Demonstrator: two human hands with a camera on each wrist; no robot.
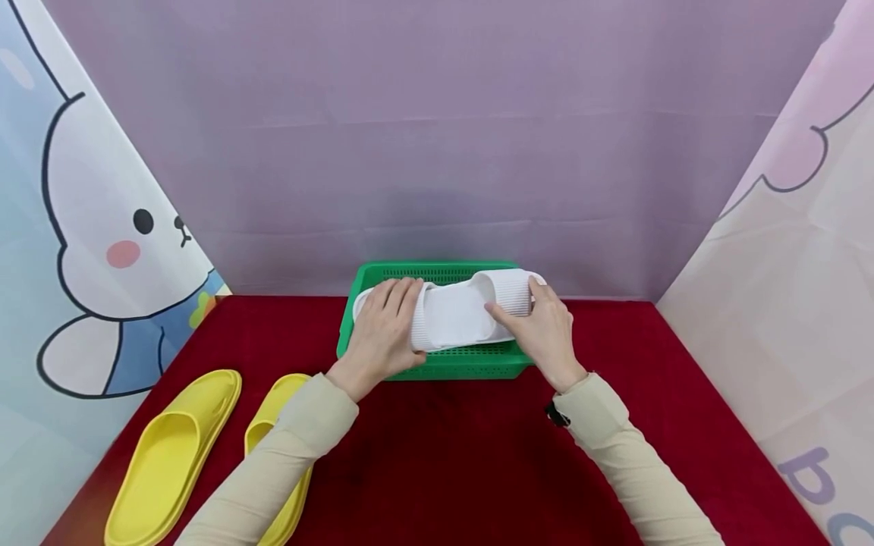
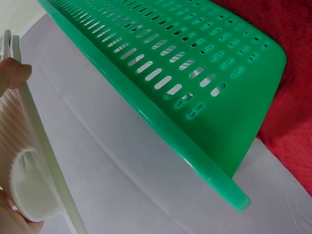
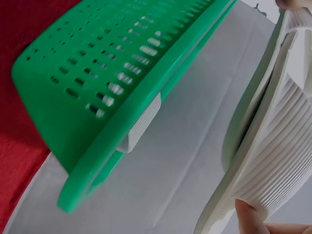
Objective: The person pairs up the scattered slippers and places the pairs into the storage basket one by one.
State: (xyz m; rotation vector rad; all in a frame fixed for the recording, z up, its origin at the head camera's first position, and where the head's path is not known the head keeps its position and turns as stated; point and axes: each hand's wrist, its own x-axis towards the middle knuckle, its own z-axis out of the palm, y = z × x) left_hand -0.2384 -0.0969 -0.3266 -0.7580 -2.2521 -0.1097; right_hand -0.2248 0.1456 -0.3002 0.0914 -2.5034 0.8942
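A pair of white slippers with ribbed straps [image 1: 456, 315] is held crosswise over the green basket [image 1: 444, 371]. Their soles [image 3: 253, 122] lie against each other in the right wrist view. My left hand [image 1: 384, 327] grips the left end, with the fingers over the strap. At the other end, my right hand [image 1: 546, 334] holds the slippers, its thumb by the strap opening. The left wrist view shows the slippers [image 2: 44, 151] beside the basket rim, apart from it. Through the basket's side, a white ribbed piece [image 3: 144, 122] shows by the rim.
Two yellow slippers [image 1: 160, 462] lie on the red cloth [image 1: 478, 462] at the left, one partly under my left sleeve. A purple-grey curtain [image 1: 444, 152] hangs behind the basket. Printed cloth panels [image 1: 102, 227] stand at both sides.
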